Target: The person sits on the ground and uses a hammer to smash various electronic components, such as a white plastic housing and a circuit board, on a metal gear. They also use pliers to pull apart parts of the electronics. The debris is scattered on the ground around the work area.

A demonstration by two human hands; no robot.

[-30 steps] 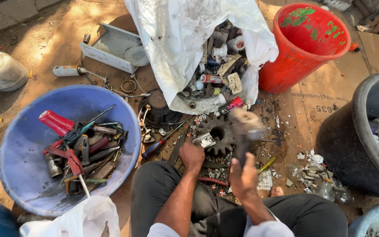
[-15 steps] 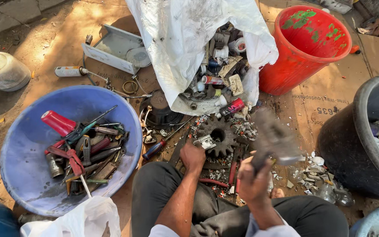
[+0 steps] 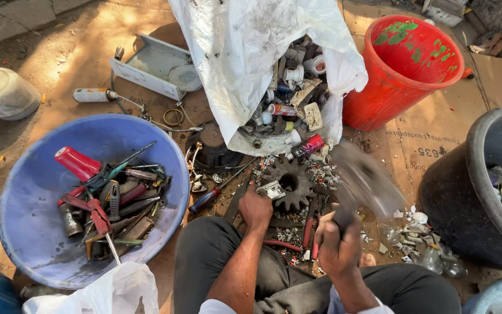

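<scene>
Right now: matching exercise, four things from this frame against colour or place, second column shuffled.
Things:
1. tub
2. bucket
3. gear
4. sack

Descriptions:
A. white, spilling scrap
B. blue, holds hand tools
C. red, empty
D. dark, toothed, by the left hand

Pairs: 1-B, 2-C, 3-D, 4-A

Blue basin [image 3: 36, 232] at left with hand tools and a red can [image 3: 76, 163]. White sack [image 3: 251, 52] of scrap at top centre, red bucket [image 3: 408, 70] beside it. Black tub [image 3: 483, 192] at right. Grey tray [image 3: 152, 67], white pot [image 3: 1, 93] upper left.
</scene>
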